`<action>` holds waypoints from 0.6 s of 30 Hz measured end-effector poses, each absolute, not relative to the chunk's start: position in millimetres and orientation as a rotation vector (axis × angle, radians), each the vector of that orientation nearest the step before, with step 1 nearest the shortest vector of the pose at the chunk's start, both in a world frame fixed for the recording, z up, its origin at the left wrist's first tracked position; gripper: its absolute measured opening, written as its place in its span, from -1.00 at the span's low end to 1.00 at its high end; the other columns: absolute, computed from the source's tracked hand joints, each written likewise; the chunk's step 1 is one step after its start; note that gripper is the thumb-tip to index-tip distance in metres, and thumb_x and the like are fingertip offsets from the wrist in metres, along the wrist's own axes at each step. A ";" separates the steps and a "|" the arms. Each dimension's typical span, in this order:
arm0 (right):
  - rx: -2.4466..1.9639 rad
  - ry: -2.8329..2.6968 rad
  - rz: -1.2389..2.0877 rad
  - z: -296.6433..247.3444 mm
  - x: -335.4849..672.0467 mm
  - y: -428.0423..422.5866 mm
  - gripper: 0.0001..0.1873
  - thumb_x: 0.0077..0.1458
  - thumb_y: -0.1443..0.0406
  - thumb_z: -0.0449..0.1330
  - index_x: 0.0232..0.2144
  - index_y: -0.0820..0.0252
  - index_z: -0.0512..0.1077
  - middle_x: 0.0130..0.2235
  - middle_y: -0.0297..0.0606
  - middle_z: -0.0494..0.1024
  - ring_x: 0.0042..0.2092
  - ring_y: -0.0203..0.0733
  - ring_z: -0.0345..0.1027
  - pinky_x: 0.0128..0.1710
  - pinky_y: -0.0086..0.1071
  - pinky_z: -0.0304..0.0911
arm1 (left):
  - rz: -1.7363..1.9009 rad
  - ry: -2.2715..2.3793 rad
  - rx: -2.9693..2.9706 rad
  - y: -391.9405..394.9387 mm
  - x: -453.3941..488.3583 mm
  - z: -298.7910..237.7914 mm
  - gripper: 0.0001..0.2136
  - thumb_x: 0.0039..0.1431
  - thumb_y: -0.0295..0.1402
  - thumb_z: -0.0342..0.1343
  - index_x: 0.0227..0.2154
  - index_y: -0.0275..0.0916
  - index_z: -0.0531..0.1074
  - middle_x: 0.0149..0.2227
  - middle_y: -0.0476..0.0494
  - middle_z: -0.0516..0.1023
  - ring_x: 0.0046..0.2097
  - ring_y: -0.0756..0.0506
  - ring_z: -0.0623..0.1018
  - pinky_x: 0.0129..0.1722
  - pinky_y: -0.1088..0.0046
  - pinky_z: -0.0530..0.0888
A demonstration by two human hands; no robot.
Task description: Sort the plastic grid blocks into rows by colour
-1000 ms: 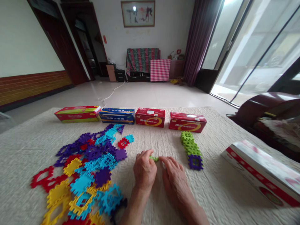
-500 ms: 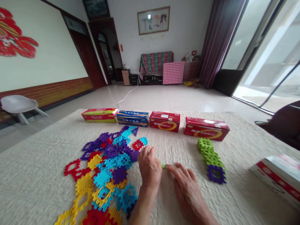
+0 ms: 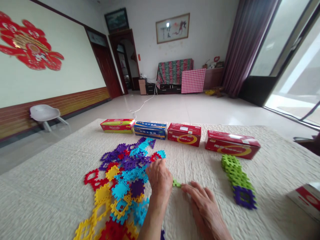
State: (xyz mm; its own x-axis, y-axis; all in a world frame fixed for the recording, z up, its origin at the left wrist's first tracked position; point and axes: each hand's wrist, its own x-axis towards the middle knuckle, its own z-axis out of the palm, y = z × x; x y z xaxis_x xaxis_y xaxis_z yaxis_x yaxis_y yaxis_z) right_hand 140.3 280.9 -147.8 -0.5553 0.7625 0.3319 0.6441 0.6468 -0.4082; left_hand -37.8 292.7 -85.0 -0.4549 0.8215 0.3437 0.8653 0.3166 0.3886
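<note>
My left hand (image 3: 160,180) is at the right edge of a pile of plastic interlocking tiles, its fingers bent downward. Its fingertips are hidden, so I cannot tell whether it grips a tile. A red tile (image 3: 155,156) shows just beyond its knuckles. My right hand (image 3: 203,206) rests low over the mat with fingers stretched out and holds nothing. Its index fingertip touches or nearly touches a green tile (image 3: 176,183), partly hidden behind the left hand. The pile includes purple tiles (image 3: 128,162), light-blue tiles (image 3: 120,190), yellow tiles (image 3: 102,193) and red tiles (image 3: 113,230).
Right of my hands, a row of overlapping green tiles (image 3: 236,175) ends in a purple tile (image 3: 245,197). Along the far side stand a red-and-yellow box (image 3: 117,126), a blue box (image 3: 150,130) and two red boxes (image 3: 183,134) (image 3: 232,144). A white-and-red box (image 3: 306,201) sits at the right edge.
The view has turned slightly left and up, so everything appears shifted right and the wall decoration shows more fully. Relative to the mat, my left hand has moved left over the pile's edge, uncovering more of the green tile.
</note>
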 end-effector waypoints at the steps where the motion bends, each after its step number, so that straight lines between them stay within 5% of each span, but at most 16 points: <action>1: -1.091 -2.380 0.316 -148.3 141.0 281.4 -0.55 0.18 0.42 -0.08 0.04 -0.08 0.31 0.09 -0.40 0.48 0.19 -0.01 0.22 0.11 0.04 0.05 | -0.783 -2.461 -1.610 298.1 -42.6 -79.4 -0.63 0.15 -0.51 -0.11 -0.05 -0.18 0.48 -0.07 -0.20 0.56 0.04 -0.21 0.46 0.03 0.19 0.32; 8: -1.060 -2.344 0.232 -146.1 138.0 280.8 -0.57 0.17 0.42 -0.04 0.03 -0.04 0.33 0.06 -0.34 0.50 0.16 -0.05 0.27 0.08 -0.05 0.10 | -0.540 -2.576 -1.488 370.2 -130.3 -51.1 -0.63 0.20 -0.25 -0.10 -0.01 -0.22 0.43 0.04 -0.32 0.46 0.13 -0.33 0.36 0.11 0.08 0.23; 18: -1.069 -2.345 0.203 -145.2 130.8 276.1 -0.43 0.11 0.47 -0.07 0.16 -0.01 0.21 0.11 -0.25 0.46 0.16 -0.02 0.26 0.09 0.02 0.06 | -0.424 -2.823 -1.449 420.7 -199.8 -87.2 -0.37 0.08 0.09 -0.06 0.03 -0.32 0.37 0.13 -0.46 0.37 0.18 -0.40 0.33 0.12 0.06 0.24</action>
